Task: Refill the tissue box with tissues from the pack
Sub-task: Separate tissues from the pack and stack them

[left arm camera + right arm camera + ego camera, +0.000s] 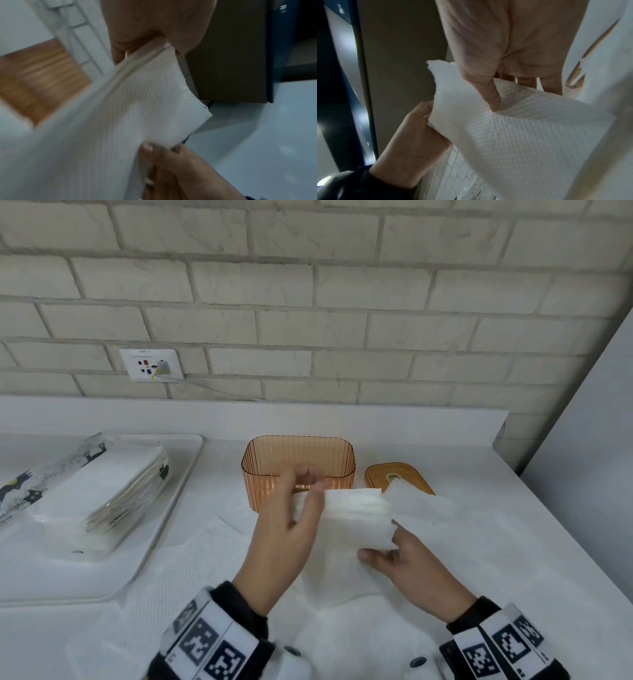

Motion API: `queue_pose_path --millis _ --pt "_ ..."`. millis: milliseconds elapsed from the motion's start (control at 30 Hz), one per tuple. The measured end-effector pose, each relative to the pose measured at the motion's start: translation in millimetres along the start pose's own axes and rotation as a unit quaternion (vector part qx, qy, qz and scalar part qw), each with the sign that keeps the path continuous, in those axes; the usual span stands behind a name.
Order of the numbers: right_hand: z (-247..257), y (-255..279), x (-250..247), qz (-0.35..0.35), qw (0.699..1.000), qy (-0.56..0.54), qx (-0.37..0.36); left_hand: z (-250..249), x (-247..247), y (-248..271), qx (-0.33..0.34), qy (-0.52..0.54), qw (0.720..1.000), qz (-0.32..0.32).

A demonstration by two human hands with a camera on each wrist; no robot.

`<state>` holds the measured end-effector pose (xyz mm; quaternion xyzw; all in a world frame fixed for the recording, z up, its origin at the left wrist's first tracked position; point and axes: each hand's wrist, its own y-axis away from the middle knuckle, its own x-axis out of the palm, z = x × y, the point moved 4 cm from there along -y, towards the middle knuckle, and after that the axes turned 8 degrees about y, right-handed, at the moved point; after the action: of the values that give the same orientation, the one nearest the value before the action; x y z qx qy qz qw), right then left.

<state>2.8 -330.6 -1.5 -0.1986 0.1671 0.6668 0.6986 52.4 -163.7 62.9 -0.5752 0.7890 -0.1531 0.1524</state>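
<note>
- Bare left hand [287,529] and right hand [407,563], dark fuzzy sleeves [246,604] ending at wrists.
- White wristbands [205,642] just behind hands, printed with black square marker codes.

A home-like kitchen or utility corner: white counter [445,474], pale brick wall [308,285], wall socket [150,365].

The white counter [479,542] carries a tray [164,508], an orange box [298,463], its lid [411,477] and loose tissues [191,570].

Head view looks down from above; both wrist views sit close — all share the tissue stack [356,518].
</note>
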Motion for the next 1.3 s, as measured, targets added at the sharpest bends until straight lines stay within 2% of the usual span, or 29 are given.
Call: queue_pose_path --millis 33,100,167,233,300,400,567,667,767,833,900,967,1067,1233,1300 --pt "8 -1 -4 -0.005 1.0 0.016 -0.022 -10 -2 -4 0.004 -0.063 0.997 0.046" --pt "27 -3 -13 -0.013 0.996 0.061 -0.069 -25 -4 -11 -0.001 -0.219 0.965 0.14" --pt "48 -5 -23 -0.015 0.988 0.101 -0.113 -31 -6 -18 -0.034 -0.283 0.937 0.203" --pt "64 -7 -31 -0.014 0.981 0.125 -0.148 -31 -8 -18 -0.084 -0.209 0.941 0.253" --pt "68 -10 -39 -0.015 0.98 0.118 -0.159 -29 -9 -13 -0.1 -0.104 0.947 0.288" --pt "60 -17 -47 0.011 0.985 0.117 -0.124 -23 -12 -3 -0.123 -0.017 0.951 0.283" --pt "50 -18 -44 0.073 0.985 0.142 -0.063 -1 -8 0 -0.122 -0.088 0.963 0.223" --pt "43 -16 -46 0.098 0.989 0.11 -0.011 13 -12 -4 -0.137 -0.074 0.973 0.168" --pt "25 -14 -56 0.092 0.994 0.04 0.048 27 -23 -5 -0.186 -0.007 0.978 0.093" --pt "10 -12 -54 0.083 0.99 -0.083 0.081 36 -28 -2 -0.218 0.067 0.971 0.067" --pt "-1 -13 -49 0.057 0.972 -0.207 0.092 43 -28 1 -0.226 0.105 0.965 0.087" --pt "-5 -14 -45 0.02 0.964 -0.252 0.086 49 -28 0 -0.2 0.072 0.97 0.115" --pt "-3 -12 -43 -0.013 0.984 -0.161 0.069 62 -30 -3 -0.156 0.013 0.975 0.157" --pt "-31 -5 -20 0.042 0.992 -0.041 0.11 95 -27 6 -0.167 -0.079 0.945 0.269" --pt "-34 -6 -16 0.03 0.994 0.003 0.104 102 -26 8 -0.167 -0.057 0.948 0.267"
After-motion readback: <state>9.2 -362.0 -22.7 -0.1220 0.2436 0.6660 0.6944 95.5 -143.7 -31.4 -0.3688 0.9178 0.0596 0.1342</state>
